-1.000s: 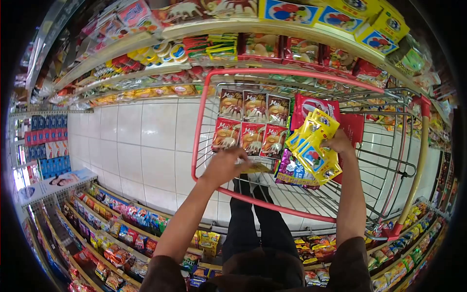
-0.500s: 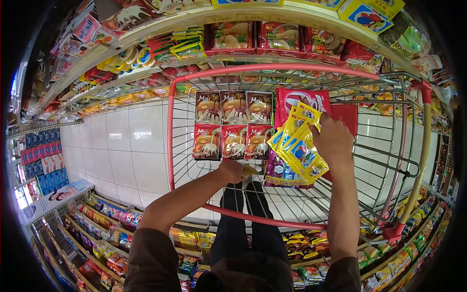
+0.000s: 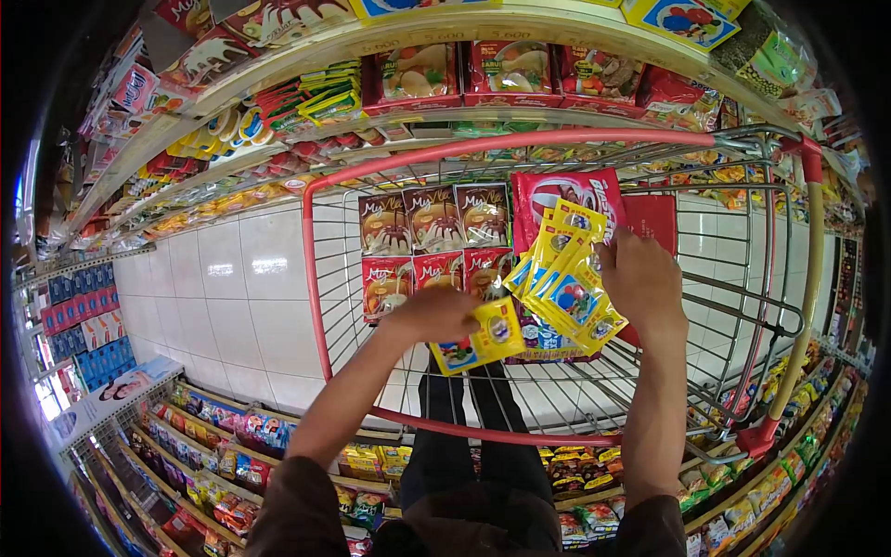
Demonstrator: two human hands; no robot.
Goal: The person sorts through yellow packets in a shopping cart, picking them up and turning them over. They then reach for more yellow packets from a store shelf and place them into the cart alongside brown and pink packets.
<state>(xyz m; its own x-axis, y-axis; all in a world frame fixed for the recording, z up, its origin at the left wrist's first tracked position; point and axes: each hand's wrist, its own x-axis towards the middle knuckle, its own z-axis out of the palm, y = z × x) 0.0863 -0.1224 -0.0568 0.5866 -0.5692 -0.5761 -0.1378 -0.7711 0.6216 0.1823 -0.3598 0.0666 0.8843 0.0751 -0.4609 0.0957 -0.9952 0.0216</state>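
Note:
My right hand [image 3: 647, 283] is closed on a fan of yellow sachets [image 3: 568, 292] with blue picture panels, held over the right part of the shopping cart [image 3: 316, 269]. A single yellow sachet [image 3: 478, 339] is pinched in my left hand [image 3: 432, 316], tilted, its printed face up. Beneath that hand lie dark-brown and red "MyVla" packets [image 3: 411, 221] in two rows; the hand partly covers the front row. A pink-red packet [image 3: 529, 200] shows behind the fanned sachets, and a purple packet [image 3: 531, 334] peeks out below them.
A shelf edge [image 3: 408, 54] with boxed red packets [image 3: 415, 72] runs beyond the cart. Racks of snack bags [image 3: 232, 497] line the near side, behind my legs [image 3: 444, 399]. White floor tiles [image 3: 218, 278] extend to the left. A yellowish cart handle [image 3: 809, 278] stands at right.
My left hand has lifted and turned its yellow sachet, which was mostly hidden and now shows its face. The right hand keeps its fan nearly still. The cart's left side appears slightly shifted left.

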